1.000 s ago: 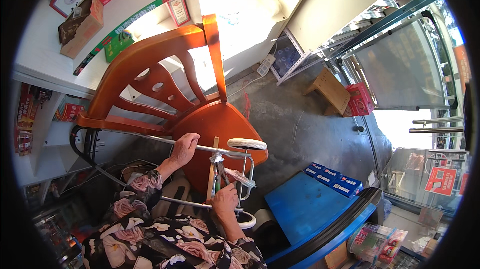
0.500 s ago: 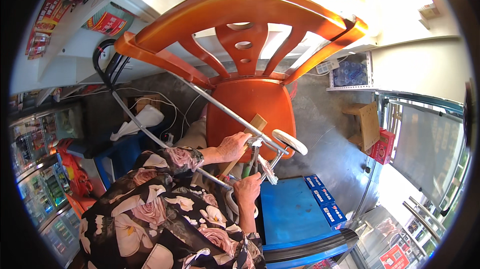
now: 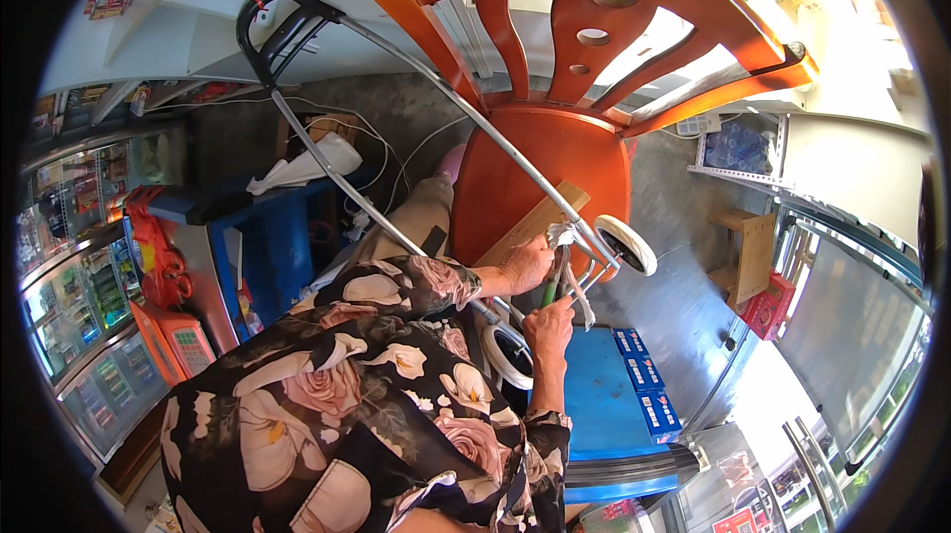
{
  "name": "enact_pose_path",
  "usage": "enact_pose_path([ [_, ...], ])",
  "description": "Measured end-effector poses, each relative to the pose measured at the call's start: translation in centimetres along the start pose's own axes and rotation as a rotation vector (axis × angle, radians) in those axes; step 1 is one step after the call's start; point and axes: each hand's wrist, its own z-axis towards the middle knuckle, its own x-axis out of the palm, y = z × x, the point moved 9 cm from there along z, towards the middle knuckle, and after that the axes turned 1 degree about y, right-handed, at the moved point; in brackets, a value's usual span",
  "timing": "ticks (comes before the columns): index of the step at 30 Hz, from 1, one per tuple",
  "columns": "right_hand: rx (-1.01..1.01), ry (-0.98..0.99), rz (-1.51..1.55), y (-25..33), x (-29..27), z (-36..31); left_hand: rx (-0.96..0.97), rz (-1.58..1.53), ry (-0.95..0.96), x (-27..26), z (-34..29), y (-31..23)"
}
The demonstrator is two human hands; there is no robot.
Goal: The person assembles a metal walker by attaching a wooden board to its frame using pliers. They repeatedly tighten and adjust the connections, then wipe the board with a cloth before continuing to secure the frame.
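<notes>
A folding hand cart with a grey tubular frame (image 3: 466, 105), a black handle (image 3: 282, 36) and two white-rimmed wheels leans across in front of me. Its far wheel (image 3: 626, 244) lies over the orange chair's seat, and its near wheel (image 3: 507, 355) is below my forearms. My left hand (image 3: 525, 266) is closed, its fingertips pinching a white strip (image 3: 563, 234) wound near the lower frame. Just below, my right hand (image 3: 549, 325) grips a green-handled tool (image 3: 550, 292); its metal head is partly hidden by the strip. A loose white end hangs beside the right fingers.
An orange wooden chair (image 3: 540, 161) stands ahead with a wooden board (image 3: 535, 221) across its seat. To the right are a blue surface (image 3: 594, 404) with blue boxes (image 3: 646, 384) and a small wooden stool (image 3: 755, 251). A blue cabinet (image 3: 277, 246) and cables lie left.
The view has shifted, so the chair and cart sit farther right in the picture. Both hands stay at the wrapped part of the cart, and the loose white end now hangs straighter.
</notes>
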Motion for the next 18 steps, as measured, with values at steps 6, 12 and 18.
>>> enact_pose_path([
  [6, 0.018, -0.017, 0.005, -1.0, 0.2, 0.8, 0.306, -0.044, -0.216, -4.9, 3.3, -3.1],
  [12, 0.1, -0.03, 0.139, -1.8, 0.9, 0.9, 0.047, 0.483, 0.271, -2.0, 11.6, -0.2],
  [18, 0.076, -0.174, 0.282, -1.7, 1.2, -0.1, -0.152, 0.339, 0.56, -0.4, 12.5, 1.3],
])
